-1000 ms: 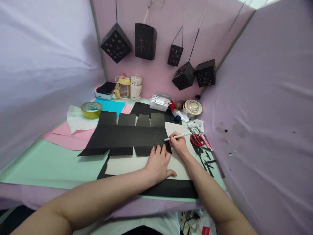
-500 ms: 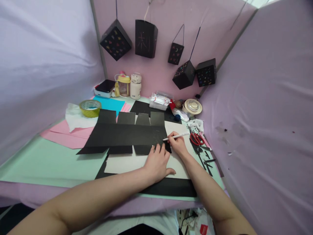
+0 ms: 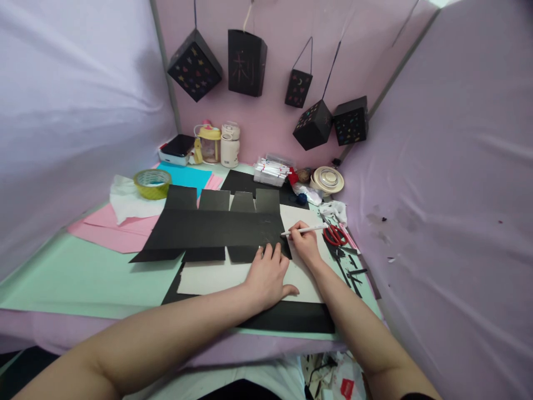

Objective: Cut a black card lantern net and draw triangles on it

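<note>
Across the middle of the table lies a creased sheet of black card with slit flaps along its far and near edges. My left hand is spread flat, its fingertips on the card's near right flap. In my right hand I grip a slim white pen, its tip close to the card's right edge. Faint marks show on the card near the tip. Underneath are a white board and another black sheet.
Red-handled scissors and black paper scraps lie to the right. A tape roll sits on the left. Behind stand a box of white pens and a cream bottle. Black paper lanterns hang above the table's back.
My right hand and the pen have shifted slightly right and up, with the tip moving toward the card's right edge. My left hand stays on the card.
</note>
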### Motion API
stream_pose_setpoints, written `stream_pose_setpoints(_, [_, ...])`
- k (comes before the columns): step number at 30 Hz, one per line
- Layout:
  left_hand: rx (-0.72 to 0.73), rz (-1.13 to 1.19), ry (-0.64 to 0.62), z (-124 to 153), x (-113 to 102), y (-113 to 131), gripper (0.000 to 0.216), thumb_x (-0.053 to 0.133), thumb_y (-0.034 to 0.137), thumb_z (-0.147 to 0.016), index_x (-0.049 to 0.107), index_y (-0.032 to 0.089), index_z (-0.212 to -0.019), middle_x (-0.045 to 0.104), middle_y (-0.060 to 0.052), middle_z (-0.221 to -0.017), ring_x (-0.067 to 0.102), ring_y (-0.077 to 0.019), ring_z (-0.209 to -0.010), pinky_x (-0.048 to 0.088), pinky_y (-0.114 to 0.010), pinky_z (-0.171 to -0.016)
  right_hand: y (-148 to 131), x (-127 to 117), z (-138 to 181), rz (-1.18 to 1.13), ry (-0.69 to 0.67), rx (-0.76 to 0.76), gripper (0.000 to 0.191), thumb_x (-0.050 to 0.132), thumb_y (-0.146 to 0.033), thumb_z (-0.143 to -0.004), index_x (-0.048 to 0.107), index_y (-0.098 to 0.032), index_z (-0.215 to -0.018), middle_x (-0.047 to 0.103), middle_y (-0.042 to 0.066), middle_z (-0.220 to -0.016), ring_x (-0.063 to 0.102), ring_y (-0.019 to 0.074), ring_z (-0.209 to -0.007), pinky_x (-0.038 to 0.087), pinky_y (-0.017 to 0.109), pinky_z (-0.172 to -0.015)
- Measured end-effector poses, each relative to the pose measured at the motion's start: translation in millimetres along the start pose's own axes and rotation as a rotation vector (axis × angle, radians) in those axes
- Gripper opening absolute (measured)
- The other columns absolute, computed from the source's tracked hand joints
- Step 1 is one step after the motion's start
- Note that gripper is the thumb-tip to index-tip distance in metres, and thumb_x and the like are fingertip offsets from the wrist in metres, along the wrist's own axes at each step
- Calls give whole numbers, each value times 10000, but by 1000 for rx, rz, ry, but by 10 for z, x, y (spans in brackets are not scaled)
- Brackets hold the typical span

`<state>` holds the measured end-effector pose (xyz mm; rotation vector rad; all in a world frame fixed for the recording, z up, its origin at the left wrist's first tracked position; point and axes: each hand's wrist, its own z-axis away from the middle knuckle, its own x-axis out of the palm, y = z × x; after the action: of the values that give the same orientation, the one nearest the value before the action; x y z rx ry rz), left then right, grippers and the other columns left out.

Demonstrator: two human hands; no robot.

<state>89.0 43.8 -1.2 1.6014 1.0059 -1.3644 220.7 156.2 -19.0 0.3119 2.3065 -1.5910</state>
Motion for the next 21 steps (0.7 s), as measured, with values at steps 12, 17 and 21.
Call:
stream_pose_setpoints(12, [-7, 10, -6, 2, -12, 0, 788, 549, 762, -766, 606, 148, -1258, 468, -202, -1464, 425, -412, -1321, 331, -537, -1071, 14, 6, 1, -11, -26, 8, 150, 506, -233, -768, 544, -219, -624, 575, -24, -562, 519, 154, -558, 404, 260, -560])
stream_pose_setpoints(17, [-2, 20, -14, 3, -13, 0, 812, 546, 753, -775, 599, 111, -1270, 454, -225, -1467, 417, -426, -1322, 328, -546, -1077, 31, 16, 1, -13, -37, 8, 147, 510, -242, -773, 552, -219, -635, 575, -26, -554, 513, 151, -543, 402, 261, -553])
stream_pose_setpoints(21, [3, 31, -20, 1, -12, 1, 835, 545, 744, -782, 586, 77, -1282, 445, -247, -1465, 409, -438, -1324, 322, -557, -1083, 24, 18, 0, -11, -37, 10, 146, 504, -235, -771, 555, -217, -636, 575, -26, -554, 509, 149, -537, 399, 262, -550])
